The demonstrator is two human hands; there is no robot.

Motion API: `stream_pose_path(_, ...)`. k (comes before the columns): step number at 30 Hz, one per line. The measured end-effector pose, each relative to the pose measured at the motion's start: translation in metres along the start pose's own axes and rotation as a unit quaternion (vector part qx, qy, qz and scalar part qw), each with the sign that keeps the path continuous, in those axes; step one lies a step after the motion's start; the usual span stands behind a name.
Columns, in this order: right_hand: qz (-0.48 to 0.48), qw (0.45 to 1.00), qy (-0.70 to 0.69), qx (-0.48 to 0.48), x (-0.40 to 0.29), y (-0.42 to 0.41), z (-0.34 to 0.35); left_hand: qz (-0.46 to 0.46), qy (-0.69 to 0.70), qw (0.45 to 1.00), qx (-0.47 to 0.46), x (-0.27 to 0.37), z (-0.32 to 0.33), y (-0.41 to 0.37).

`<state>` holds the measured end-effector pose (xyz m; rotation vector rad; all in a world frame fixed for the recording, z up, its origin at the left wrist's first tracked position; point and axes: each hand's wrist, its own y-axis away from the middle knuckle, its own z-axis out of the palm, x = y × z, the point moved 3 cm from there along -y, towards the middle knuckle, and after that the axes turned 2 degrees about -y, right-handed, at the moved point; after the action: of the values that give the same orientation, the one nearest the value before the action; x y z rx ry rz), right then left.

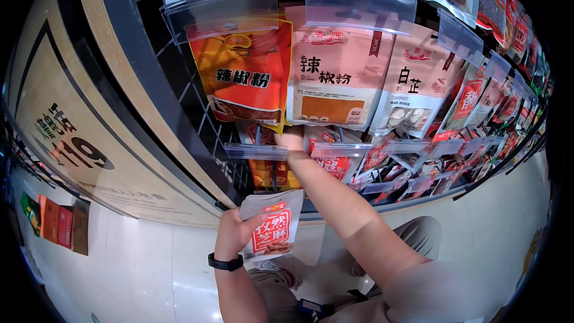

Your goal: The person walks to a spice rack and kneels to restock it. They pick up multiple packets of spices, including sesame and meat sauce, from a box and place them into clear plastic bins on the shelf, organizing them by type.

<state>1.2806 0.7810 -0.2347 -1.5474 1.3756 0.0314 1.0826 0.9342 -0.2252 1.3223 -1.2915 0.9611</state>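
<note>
My left hand [240, 229] grips a stack of white and red seasoning packets [274, 226], thumb across the front one. A black band circles that wrist. My right hand [291, 138] reaches in among the hanging packets, below a red and yellow chili powder pouch [251, 76] and a pink and white spice pouch [336, 72]; its fingers are hidden behind the pouches. Beside it, a clear plastic label holder [255, 151] sits at the end of a hook. Further right hangs another pink and white pouch [415, 80].
A black wire grid rack [197, 94] carries rows of packets running off to the right. Clear label holders [361, 9] jut from its hooks. Left of it stands a panel with a printed sign [89, 143]. Boxes [63, 224] stand on the pale tiled floor [134, 269].
</note>
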Motion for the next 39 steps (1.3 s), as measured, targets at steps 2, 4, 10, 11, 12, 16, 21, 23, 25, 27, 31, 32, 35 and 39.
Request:
stream_pose_path(2,-0.007,1.000,0.018,-0.003,0.008,-0.001,0.003,0.001,0.005,1.000,-0.011,-0.001,0.002,-0.001)
stream_pose_path(4,-0.001,1.000,0.009,0.015,0.005,0.003,0.001,-0.003,-0.006,1.000,-0.004,-0.001,0.001,-0.001)
stream_pose_path(10,0.238,0.940,-0.243,-0.027,-0.004,0.019,-0.011,0.012,-0.045,0.999,-0.003,-0.010,-0.002,-0.003)
stream_pose_path(11,0.227,0.939,-0.259,-0.012,-0.004,0.020,-0.010,0.016,-0.051,0.999,-0.004,-0.010,-0.002,-0.003)
stream_pose_path(12,0.216,0.937,-0.274,0.004,-0.001,0.020,-0.009,0.018,-0.050,0.999,-0.007,-0.009,0.000,-0.004)
stream_pose_path(16,0.170,0.957,-0.224,-0.071,0.010,0.015,0.005,0.002,-0.044,0.999,-0.017,-0.002,0.003,-0.002)
stream_pose_path(21,0.104,0.970,-0.079,-0.205,0.024,0.009,0.013,-0.006,-0.055,0.998,-0.026,-0.003,0.003,-0.002)
stream_pose_path(23,0.086,0.974,-0.126,-0.170,0.026,0.014,0.009,-0.002,-0.061,0.998,-0.032,-0.005,0.002,-0.002)
stream_pose_path(25,0.162,0.947,-0.218,-0.171,0.032,0.019,0.006,0.002,-0.064,0.997,-0.041,-0.004,0.003,-0.002)
stream_pose_path(27,0.220,0.904,-0.313,-0.191,0.031,0.024,0.003,0.001,-0.061,0.997,-0.047,-0.003,0.004,-0.002)
stream_pose_path(31,0.225,0.848,-0.428,-0.218,0.017,0.032,-0.009,0.005,-0.049,0.998,-0.047,0.003,0.006,0.000)
stream_pose_path(32,0.230,0.837,-0.446,-0.219,0.018,0.032,-0.011,0.010,-0.047,0.998,-0.048,0.003,0.007,-0.001)
stream_pose_path(35,0.247,0.824,-0.454,-0.230,0.007,0.033,-0.016,0.021,-0.019,0.998,-0.052,0.001,0.004,0.002)
stream_pose_path(39,0.229,0.865,-0.383,-0.232,0.016,0.035,-0.017,0.000,0.006,0.999,-0.054,0.009,0.004,0.006)
